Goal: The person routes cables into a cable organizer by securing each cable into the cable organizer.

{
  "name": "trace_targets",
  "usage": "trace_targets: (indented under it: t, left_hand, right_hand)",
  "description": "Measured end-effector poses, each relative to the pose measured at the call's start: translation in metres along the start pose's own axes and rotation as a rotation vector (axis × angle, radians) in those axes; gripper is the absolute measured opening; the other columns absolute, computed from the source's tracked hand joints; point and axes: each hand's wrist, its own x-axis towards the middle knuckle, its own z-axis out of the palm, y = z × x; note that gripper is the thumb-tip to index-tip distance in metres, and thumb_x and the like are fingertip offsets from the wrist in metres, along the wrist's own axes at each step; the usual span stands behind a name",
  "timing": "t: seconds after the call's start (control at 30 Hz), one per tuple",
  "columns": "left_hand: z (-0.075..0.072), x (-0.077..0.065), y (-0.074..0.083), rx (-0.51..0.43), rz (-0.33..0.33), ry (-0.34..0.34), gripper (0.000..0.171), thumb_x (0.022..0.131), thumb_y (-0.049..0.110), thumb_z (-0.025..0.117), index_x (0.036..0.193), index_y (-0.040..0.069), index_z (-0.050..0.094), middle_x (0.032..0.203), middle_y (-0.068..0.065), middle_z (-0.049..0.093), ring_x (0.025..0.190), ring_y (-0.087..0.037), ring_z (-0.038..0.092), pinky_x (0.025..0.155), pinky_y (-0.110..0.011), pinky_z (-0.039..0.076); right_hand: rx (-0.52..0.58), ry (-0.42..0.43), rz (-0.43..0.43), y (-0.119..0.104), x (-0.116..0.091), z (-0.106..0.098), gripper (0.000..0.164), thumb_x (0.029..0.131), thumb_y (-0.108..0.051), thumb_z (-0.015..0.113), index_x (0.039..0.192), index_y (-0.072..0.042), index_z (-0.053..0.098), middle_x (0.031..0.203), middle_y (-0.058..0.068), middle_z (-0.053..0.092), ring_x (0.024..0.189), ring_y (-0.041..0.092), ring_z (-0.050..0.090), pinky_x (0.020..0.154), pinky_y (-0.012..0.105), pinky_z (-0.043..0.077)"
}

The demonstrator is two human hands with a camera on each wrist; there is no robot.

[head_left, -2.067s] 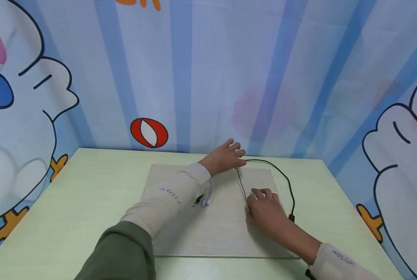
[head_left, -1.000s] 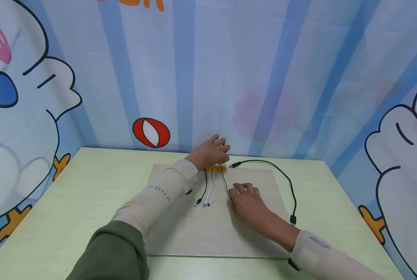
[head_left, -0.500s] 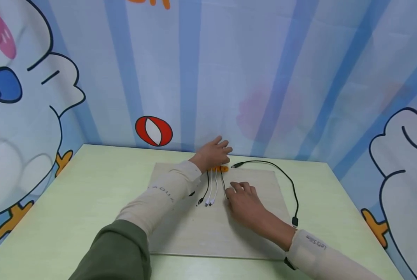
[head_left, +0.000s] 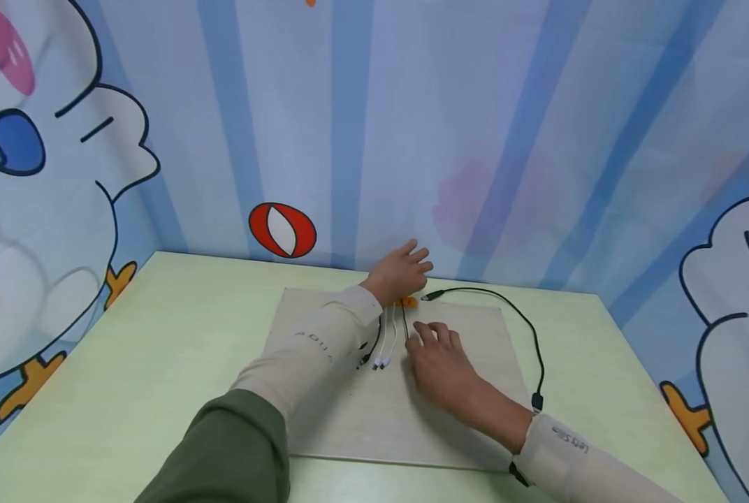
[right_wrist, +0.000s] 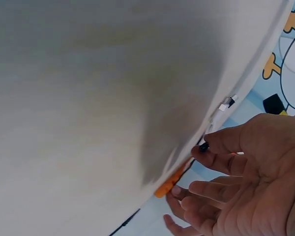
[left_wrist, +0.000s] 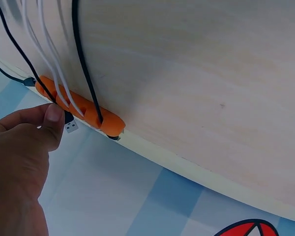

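Note:
An orange cable clip (left_wrist: 113, 126) sits at the board's far edge. In the left wrist view, my left hand (left_wrist: 24, 142) pinches a black cable (left_wrist: 20, 51) between thumb and finger beside the clip, with a USB plug (left_wrist: 71, 126) just past the fingertips. The cable crosses the clip; I cannot tell whether it is fully in a slot. My right hand (head_left: 440, 367) pinches the cable's near end, a small black plug (right_wrist: 203, 147). Two white cables (left_wrist: 48, 44) and another black cable (left_wrist: 78, 44) run through the clip, their ends lying on the board.
A pale board (head_left: 349, 426) lies on the light table (head_left: 179, 363). A loose black cable (head_left: 528, 325) curves along its right side, one plug near the clip. A printed curtain (head_left: 400, 126) hangs right behind the table.
Both hands have shifted left with the black cable, from right of the clip to the clip itself. The clip has come into view. Over the last half second the hands barely move.

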Motion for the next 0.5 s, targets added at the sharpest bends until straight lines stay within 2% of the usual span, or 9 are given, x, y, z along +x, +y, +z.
trace_targets:
  t: [0.03,0.2,0.33,0.5]
  left_hand:
    - [0.0,0.002,-0.001,0.004,0.0,-0.007,0.021,0.115,0.023,0.067,0.13,0.031,0.08,0.166,0.01,0.055,0.164,-0.022,0.04,0.143,-0.05,0.023]
    - [-0.003,0.008,-0.003,0.007,0.0,-0.027,0.02,0.116,0.026,0.067,0.129,0.033,0.08,0.166,0.012,0.055,0.162,-0.021,0.041,0.141,-0.049,0.025]
    - [-0.007,0.011,-0.002,-0.007,0.004,-0.042,0.02,0.115,0.026,0.068,0.129,0.033,0.08,0.165,0.013,0.055,0.158,-0.021,0.043,0.138,-0.049,0.028]
    - [-0.008,0.011,-0.004,-0.035,0.007,-0.053,0.022,0.115,0.026,0.067,0.133,0.031,0.079,0.166,0.012,0.055,0.158,-0.022,0.042,0.136,-0.049,0.028]
  right_hand:
    - [0.002,-0.016,0.005,-0.006,-0.002,-0.012,0.024,0.107,-0.011,0.07,0.129,-0.002,0.072,0.158,0.025,0.059,0.143,0.049,0.052,0.112,0.067,0.049]
    - [-0.021,-0.046,0.005,-0.025,-0.006,-0.045,0.02,0.106,-0.006,0.071,0.125,0.0,0.074,0.158,0.026,0.059,0.145,0.049,0.053,0.115,0.065,0.048]
    - [-0.051,-0.077,0.014,-0.031,-0.007,-0.053,0.017,0.106,-0.004,0.07,0.121,0.0,0.076,0.158,0.025,0.059,0.144,0.048,0.054,0.115,0.064,0.048]
    - [-0.056,-0.101,0.017,-0.032,-0.005,-0.05,0.016,0.107,-0.005,0.069,0.121,-0.002,0.076,0.159,0.025,0.059,0.146,0.049,0.052,0.116,0.063,0.048]
